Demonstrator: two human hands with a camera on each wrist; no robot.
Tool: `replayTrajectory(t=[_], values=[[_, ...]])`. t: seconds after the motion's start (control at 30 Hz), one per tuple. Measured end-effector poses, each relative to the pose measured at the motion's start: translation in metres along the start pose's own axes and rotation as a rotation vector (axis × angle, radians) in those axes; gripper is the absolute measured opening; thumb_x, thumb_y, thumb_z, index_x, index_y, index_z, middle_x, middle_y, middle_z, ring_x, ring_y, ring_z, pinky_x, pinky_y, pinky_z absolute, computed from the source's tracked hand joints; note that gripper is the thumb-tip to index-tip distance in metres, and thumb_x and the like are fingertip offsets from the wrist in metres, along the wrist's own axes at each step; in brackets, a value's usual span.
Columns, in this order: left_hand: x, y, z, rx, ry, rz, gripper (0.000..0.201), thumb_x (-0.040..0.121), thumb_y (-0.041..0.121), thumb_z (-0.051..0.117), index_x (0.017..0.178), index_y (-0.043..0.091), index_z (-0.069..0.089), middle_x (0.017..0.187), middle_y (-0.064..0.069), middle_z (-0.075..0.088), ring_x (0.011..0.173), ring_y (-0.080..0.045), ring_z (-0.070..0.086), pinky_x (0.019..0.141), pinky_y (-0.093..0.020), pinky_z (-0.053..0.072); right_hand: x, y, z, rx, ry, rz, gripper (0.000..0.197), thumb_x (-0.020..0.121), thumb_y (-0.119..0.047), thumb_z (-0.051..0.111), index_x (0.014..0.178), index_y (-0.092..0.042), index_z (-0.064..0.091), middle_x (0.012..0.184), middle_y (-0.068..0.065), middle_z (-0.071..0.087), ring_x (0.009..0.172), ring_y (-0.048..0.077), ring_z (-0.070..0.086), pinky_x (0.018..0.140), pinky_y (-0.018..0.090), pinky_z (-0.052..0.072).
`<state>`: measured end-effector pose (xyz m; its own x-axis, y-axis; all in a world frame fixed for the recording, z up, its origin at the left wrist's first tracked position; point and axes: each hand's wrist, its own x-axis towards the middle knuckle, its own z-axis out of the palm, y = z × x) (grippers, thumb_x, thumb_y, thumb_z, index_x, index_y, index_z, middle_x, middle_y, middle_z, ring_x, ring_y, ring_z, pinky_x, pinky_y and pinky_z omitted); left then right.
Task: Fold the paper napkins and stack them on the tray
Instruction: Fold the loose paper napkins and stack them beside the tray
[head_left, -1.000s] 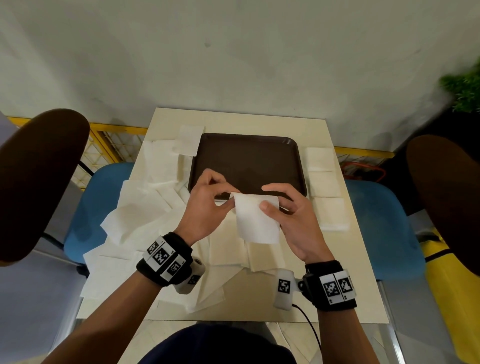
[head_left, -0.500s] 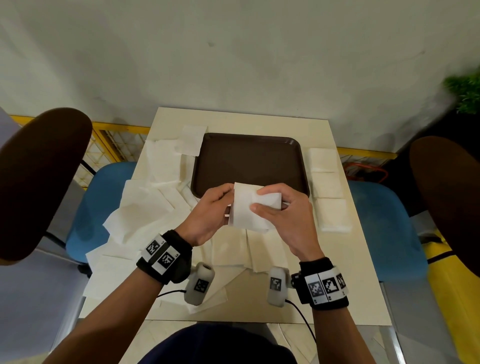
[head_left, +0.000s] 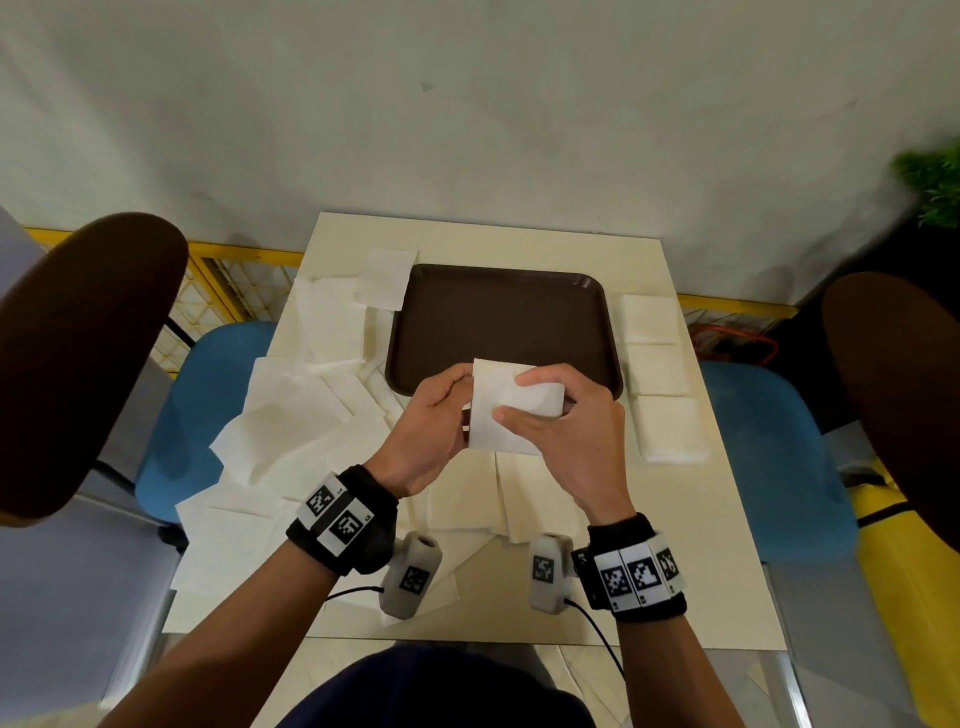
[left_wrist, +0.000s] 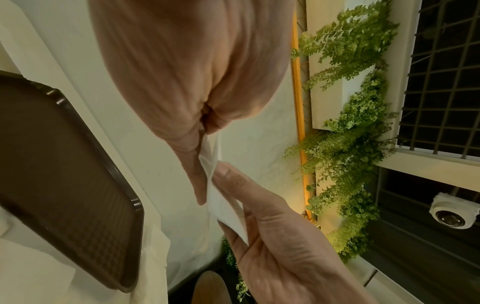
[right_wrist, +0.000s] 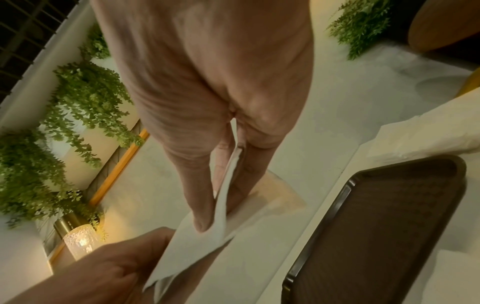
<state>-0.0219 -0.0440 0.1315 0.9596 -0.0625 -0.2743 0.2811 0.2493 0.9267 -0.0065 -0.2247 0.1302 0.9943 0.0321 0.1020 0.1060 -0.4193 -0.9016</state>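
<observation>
A white paper napkin (head_left: 493, 410) is held in the air just in front of the near edge of the dark brown tray (head_left: 498, 322). My left hand (head_left: 434, 421) pinches its left edge. My right hand (head_left: 561, 415) pinches the right side, which is bent over toward the left. The left wrist view shows the napkin (left_wrist: 221, 203) edge-on between thumb and fingers of both hands. In the right wrist view the napkin (right_wrist: 207, 232) hangs from my right fingers, with the left hand (right_wrist: 103, 273) at its lower end. Nothing lies on the tray.
Unfolded napkins (head_left: 291, 415) are strewn over the table's left side and under my hands. Three piles of folded napkins (head_left: 660, 374) line the table's right edge. Blue chairs (head_left: 769, 441) stand on both sides. A wall rises beyond the table.
The hands have lifted the napkin and come closer together. The right hand has carried the napkin's right side over toward the left, so the sheet is narrower and doubled.
</observation>
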Motion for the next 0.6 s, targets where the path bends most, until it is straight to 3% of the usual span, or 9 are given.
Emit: replayTrajectory(t=[0.1, 0.23, 0.3, 0.37, 0.43, 0.5, 0.53, 0.6], values=[[-0.001, 0.002, 0.002, -0.015, 0.003, -0.011, 0.037, 0.117, 0.022, 0.034, 0.13, 0.014, 0.069, 0.123, -0.011, 0.075, 0.117, -0.034, 0.071, 0.099, -0.052, 0.06, 0.0, -0.001, 0.0, -0.035, 0.012, -0.003, 0.037, 0.074, -0.036, 0.099, 0.102, -0.035, 0.075, 0.103, -0.03, 0.071, 0.104, -0.007, 0.065, 0.087, 0.022, 0.06], [-0.002, 0.003, 0.005, -0.012, -0.014, -0.006, 0.045, 0.114, 0.043, 0.04, 0.129, 0.012, 0.07, 0.121, -0.017, 0.074, 0.114, -0.033, 0.072, 0.098, -0.055, 0.061, -0.003, -0.003, 0.0, -0.053, 0.023, -0.016, 0.037, 0.074, -0.035, 0.099, 0.102, -0.036, 0.074, 0.102, -0.031, 0.069, 0.102, -0.009, 0.065, 0.085, 0.017, 0.057], [0.0, -0.003, 0.005, 0.11, 0.004, 0.101, 0.034, 0.111, 0.039, 0.053, 0.123, 0.013, 0.07, 0.111, -0.026, 0.067, 0.103, -0.038, 0.068, 0.096, -0.069, 0.056, -0.004, -0.003, -0.002, -0.055, 0.02, -0.033, 0.038, 0.075, -0.034, 0.099, 0.102, -0.036, 0.073, 0.102, -0.028, 0.07, 0.101, -0.007, 0.065, 0.081, 0.014, 0.055], [0.002, -0.009, 0.003, 0.219, 0.025, 0.191, 0.022, 0.111, 0.032, 0.058, 0.117, 0.015, 0.069, 0.105, -0.023, 0.068, 0.097, -0.038, 0.066, 0.091, -0.07, 0.054, -0.004, -0.001, -0.005, -0.073, 0.02, -0.036, 0.04, 0.076, -0.036, 0.098, 0.104, -0.037, 0.069, 0.107, -0.022, 0.068, 0.098, -0.001, 0.067, 0.079, 0.016, 0.056], [0.006, -0.011, 0.002, 0.313, 0.023, 0.247, 0.022, 0.11, 0.035, 0.059, 0.107, 0.014, 0.066, 0.094, -0.018, 0.066, 0.087, -0.027, 0.061, 0.081, -0.064, 0.056, -0.005, 0.004, -0.011, -0.119, 0.05, -0.029, 0.045, 0.078, -0.042, 0.095, 0.109, -0.038, 0.062, 0.118, -0.01, 0.059, 0.098, 0.002, 0.065, 0.08, 0.013, 0.054], [0.007, -0.009, 0.003, 0.463, -0.004, 0.307, 0.02, 0.11, 0.033, 0.058, 0.095, 0.019, 0.06, 0.077, -0.006, 0.054, 0.076, -0.01, 0.049, 0.067, -0.042, 0.05, -0.003, 0.009, -0.018, -0.181, 0.065, -0.071, 0.047, 0.084, -0.051, 0.087, 0.118, -0.036, 0.057, 0.125, -0.005, 0.048, 0.104, 0.001, 0.057, 0.084, 0.007, 0.048], [0.008, -0.01, 0.004, 0.549, -0.024, 0.34, 0.022, 0.11, 0.032, 0.057, 0.09, 0.022, 0.057, 0.073, -0.001, 0.046, 0.071, -0.007, 0.043, 0.064, -0.033, 0.042, -0.001, 0.011, -0.022, -0.219, 0.037, -0.113, 0.047, 0.089, -0.057, 0.08, 0.122, -0.035, 0.057, 0.127, -0.006, 0.047, 0.108, 0.002, 0.055, 0.087, 0.007, 0.046], [0.011, -0.012, 0.006, 0.692, -0.075, 0.363, 0.029, 0.11, 0.035, 0.056, 0.086, 0.018, 0.051, 0.071, 0.002, 0.038, 0.066, -0.008, 0.035, 0.061, -0.03, 0.033, 0.003, 0.016, -0.027, -0.306, -0.087, -0.179, 0.042, 0.097, -0.068, 0.061, 0.123, -0.035, 0.058, 0.122, -0.013, 0.055, 0.11, 0.007, 0.055, 0.092, 0.019, 0.049]])
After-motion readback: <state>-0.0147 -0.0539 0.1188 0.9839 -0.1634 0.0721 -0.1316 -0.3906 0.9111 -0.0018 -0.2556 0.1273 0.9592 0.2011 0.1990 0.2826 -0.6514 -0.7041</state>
